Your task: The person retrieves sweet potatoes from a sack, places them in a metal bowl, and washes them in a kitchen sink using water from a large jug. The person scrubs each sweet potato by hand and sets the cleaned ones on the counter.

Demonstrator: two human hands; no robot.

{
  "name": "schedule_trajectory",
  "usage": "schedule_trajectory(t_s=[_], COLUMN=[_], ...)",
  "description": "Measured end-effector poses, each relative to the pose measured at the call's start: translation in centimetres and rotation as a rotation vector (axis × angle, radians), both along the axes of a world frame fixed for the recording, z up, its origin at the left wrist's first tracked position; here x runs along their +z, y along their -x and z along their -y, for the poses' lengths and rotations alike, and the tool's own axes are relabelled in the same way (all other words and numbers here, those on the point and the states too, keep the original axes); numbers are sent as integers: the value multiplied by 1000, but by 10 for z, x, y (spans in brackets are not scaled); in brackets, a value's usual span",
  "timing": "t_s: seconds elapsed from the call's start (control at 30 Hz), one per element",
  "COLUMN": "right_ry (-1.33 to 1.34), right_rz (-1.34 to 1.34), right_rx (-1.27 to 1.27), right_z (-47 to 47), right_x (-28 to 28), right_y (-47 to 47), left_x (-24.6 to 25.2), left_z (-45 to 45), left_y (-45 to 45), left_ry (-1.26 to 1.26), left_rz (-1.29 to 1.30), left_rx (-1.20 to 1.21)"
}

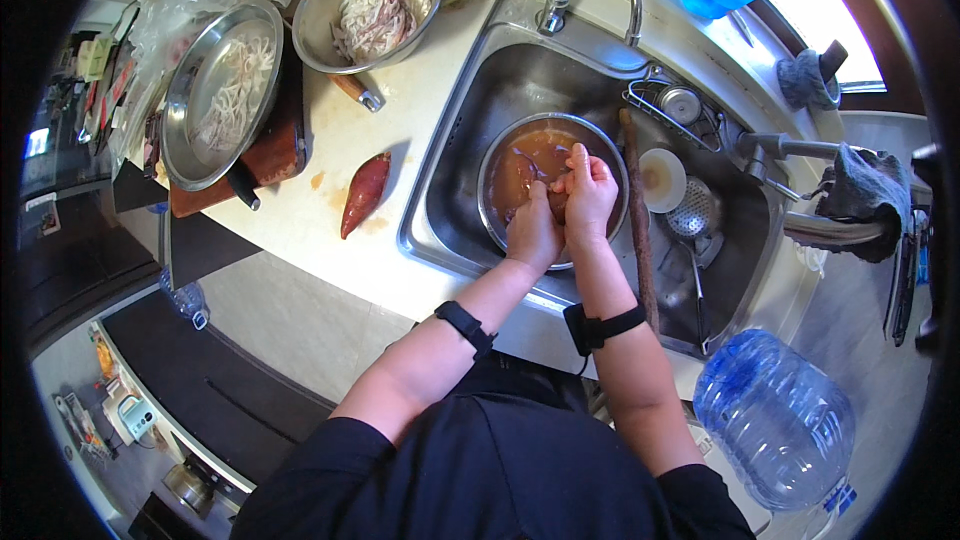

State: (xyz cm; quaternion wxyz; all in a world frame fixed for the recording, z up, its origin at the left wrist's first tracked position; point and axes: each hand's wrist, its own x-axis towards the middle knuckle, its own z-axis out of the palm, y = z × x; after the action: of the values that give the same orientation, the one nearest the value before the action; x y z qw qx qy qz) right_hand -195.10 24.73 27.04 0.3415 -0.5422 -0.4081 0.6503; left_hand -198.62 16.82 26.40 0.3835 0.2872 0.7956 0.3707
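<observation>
In the sink, a round metal bowl (488, 199) holds murky brown water. My left hand (534, 232) and my right hand (591, 191) meet above the water, close together at the bowl's near right side. Between them they grip a brown root vegetable (557, 204), most of it covered by my fingers. A dark reddish piece (525, 167) shows at the water's surface beside my left fingertips; its kind is unclear. On the counter left of the sink lies a red-skinned sweet potato (366, 195).
A long yam-like root (637, 217) leans across the sink, by a white bowl (661, 180) and a perforated skimmer (688, 210). The faucet (553, 13) arches behind. Two metal bowls (171, 116) (307, 37) of pale shreds and a wooden-handled knife (352, 88) occupy the counter.
</observation>
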Motion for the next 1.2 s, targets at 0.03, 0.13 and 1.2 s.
schedule_trajectory(t_s=[0.03, 0.13, 1.2], right_ry=[78, 347, -306], right_rz=[5, -220, 193], right_rx=[23, 391, 341], right_z=[0, -13, 23], right_x=[1, 11, -15], right_y=[-1, -22, -14], left_x=[2, 12, -24], left_z=[3, 10, 11], left_y=[2, 20, 21], left_ry=[-1, 81, -268], left_rz=[30, 603, -85], left_rx=[4, -245, -108])
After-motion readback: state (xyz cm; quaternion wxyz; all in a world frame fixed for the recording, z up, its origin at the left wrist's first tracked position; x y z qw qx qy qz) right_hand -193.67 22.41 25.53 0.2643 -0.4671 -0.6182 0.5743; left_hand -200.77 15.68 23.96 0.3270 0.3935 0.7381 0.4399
